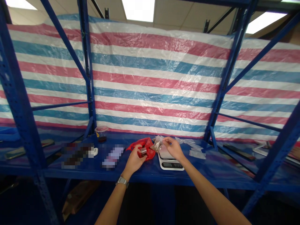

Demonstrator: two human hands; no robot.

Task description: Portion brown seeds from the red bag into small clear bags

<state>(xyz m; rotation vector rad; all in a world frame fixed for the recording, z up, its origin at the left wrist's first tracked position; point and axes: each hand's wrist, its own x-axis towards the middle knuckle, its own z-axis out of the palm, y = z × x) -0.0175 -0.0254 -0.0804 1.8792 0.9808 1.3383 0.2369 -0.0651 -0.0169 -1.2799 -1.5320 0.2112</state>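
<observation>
My left hand (135, 159), with a metal watch at the wrist, is closed around a small shiny metal cylinder (143, 152) over a red plastic bag (148, 144). Between thumb and fingers, my right hand (172, 147) pinches the edge of a small clear plastic bag (158, 143). Brownish small contents sit low in that bag, too small to make out. Beneath my right hand stands a white digital scale (172, 165) with a dark display. The clear bag hangs at the scale's left edge, beside the red bag.
Several flat clear bags (197, 153) lie right of the scale. A phone (113, 156), a white object (95, 152) and a clear tub (101, 134) are to the left. Blue rack posts (86, 62) flank the shelf; a striped plastic sheet (152, 78) hangs behind. Another phone (239, 152) lies far right.
</observation>
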